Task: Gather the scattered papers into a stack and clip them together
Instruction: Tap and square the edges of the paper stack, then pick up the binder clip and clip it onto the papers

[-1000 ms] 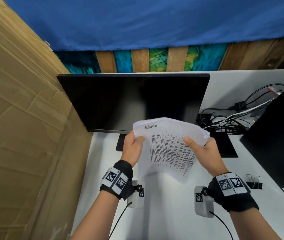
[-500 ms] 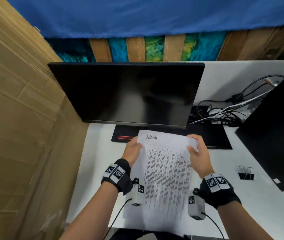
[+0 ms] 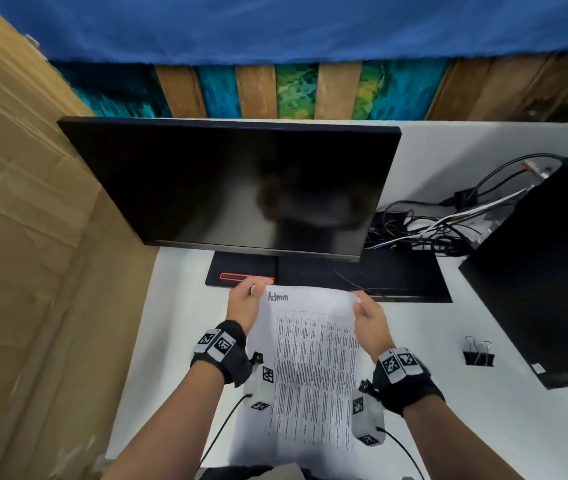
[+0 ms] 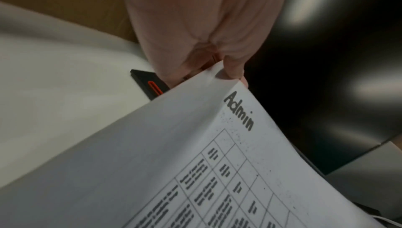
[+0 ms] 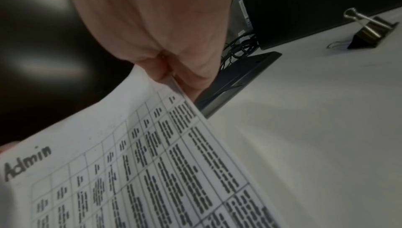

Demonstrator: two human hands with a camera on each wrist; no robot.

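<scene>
Left hand (image 3: 245,304) pinched the far left corner of the papers (image 3: 313,368), thumb on top, right by the word "Admin". The stack hung between both hands, in front of the monitor (image 3: 234,188), over the white desk (image 3: 483,410). Right hand (image 3: 370,322) clamped the far right corner. Further right, the binder clip (image 3: 478,352) sat alone beside the black box (image 3: 545,278).

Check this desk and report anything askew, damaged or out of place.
Nothing stands out. Both hands, left hand and right hand, pinch the top corners of the papers, which look uncreased. The binder clip sits unused on the desk.
</scene>
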